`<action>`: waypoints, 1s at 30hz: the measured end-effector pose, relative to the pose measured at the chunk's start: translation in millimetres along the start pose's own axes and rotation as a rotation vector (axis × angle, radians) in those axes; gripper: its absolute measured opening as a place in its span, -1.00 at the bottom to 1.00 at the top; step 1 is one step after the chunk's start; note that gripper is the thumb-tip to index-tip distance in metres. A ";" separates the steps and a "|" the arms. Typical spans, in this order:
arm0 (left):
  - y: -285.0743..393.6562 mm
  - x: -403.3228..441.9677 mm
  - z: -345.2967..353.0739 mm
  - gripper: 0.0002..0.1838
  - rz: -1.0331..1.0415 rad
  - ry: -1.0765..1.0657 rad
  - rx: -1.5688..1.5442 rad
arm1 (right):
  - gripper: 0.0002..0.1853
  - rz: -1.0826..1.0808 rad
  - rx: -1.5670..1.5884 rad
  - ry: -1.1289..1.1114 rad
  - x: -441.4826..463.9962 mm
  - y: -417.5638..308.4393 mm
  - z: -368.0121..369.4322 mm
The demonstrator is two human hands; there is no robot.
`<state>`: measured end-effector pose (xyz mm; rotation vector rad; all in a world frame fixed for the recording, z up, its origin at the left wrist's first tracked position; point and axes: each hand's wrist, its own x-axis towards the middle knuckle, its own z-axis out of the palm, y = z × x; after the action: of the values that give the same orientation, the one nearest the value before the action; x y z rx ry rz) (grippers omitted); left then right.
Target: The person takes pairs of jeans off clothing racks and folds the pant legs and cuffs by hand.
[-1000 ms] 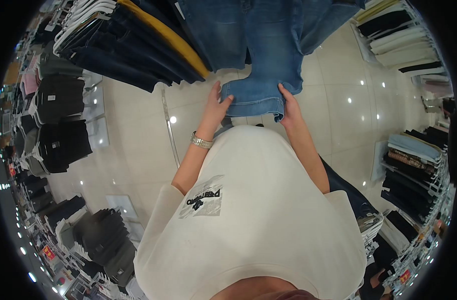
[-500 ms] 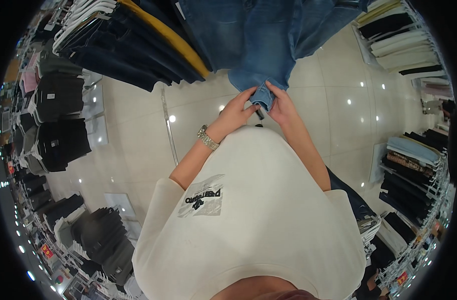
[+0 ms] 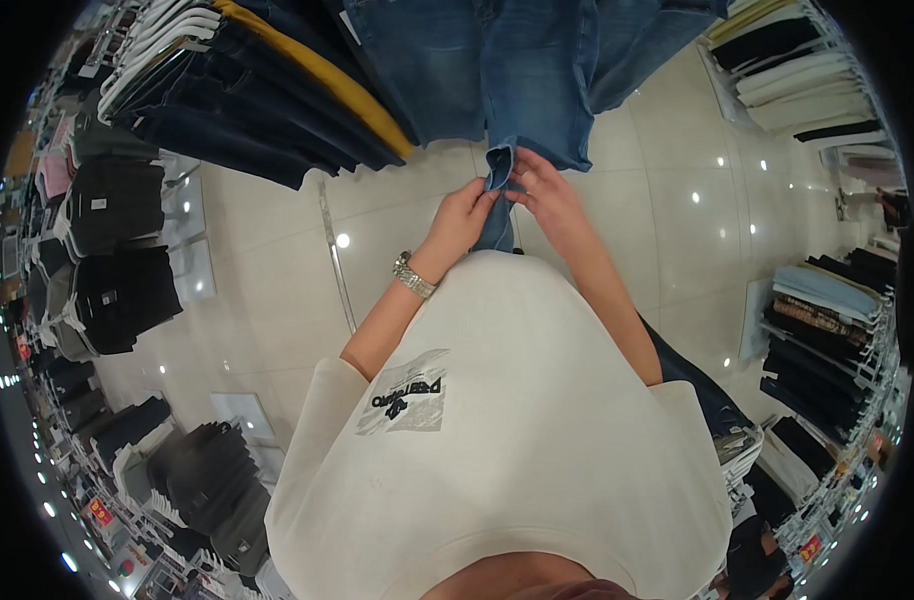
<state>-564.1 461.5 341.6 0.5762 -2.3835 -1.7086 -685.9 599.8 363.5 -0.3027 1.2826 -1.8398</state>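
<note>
A pair of blue jeans (image 3: pixel 537 95) hangs ahead of me at the top of the view. One leg end, a rolled-looking cuff (image 3: pixel 498 165), is between my hands, its round opening facing up, with denim hanging below toward my shirt. My left hand (image 3: pixel 459 218), with a metal-band watch (image 3: pixel 411 274) on the wrist, pinches the cuff's left lower side. My right hand (image 3: pixel 549 198) is at the cuff's right edge, fingers bent and slightly spread, the fingertips on the denim. Some fingertips are hidden behind the cloth.
Dark trousers (image 3: pixel 237 115) and a mustard pair (image 3: pixel 322 70) hang on white hangers at upper left. Racks of dark clothes (image 3: pixel 117 290) line the left side. Folded garments (image 3: pixel 827 300) and hanging trousers stand at right. The floor (image 3: pixel 667 230) is shiny tile.
The cuff has turned so its opening faces up, and denim now hangs below my hands. My right hand has shifted its grip and its fingers have loosened.
</note>
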 end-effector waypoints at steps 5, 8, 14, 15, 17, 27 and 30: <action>3.0 -3.0 5.3 -0.82 0.204 -0.040 0.155 | -0.39 0.007 -0.393 -0.012 7.8 21.5 -5.1; 1.0 -3.2 5.6 -0.80 0.147 -0.091 0.110 | -0.52 0.124 -0.442 0.012 9.4 25.5 -10.2; -10.3 -2.3 8.3 -0.78 0.062 -0.091 -0.007 | -0.67 0.129 -0.323 0.096 15.4 36.6 -20.9; -7.8 -1.9 7.5 -0.77 0.038 -0.051 -0.037 | -0.69 0.112 -0.228 0.119 15.0 35.4 -21.8; -2.6 -0.9 4.8 -0.75 -0.013 0.030 -0.097 | -0.72 0.079 -0.037 0.162 14.7 32.7 -23.5; -3.9 11.4 -13.6 -0.73 -0.335 0.204 -0.887 | -0.64 0.135 0.257 0.349 18.8 21.3 -34.0; -10.5 15.3 -13.6 -0.71 -0.310 0.192 -0.941 | -0.60 0.104 0.250 0.370 19.9 16.9 -35.9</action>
<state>-571.2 440.7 334.9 0.8791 -1.1642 -2.4560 -711.5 606.3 327.9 0.2465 1.2624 -1.9990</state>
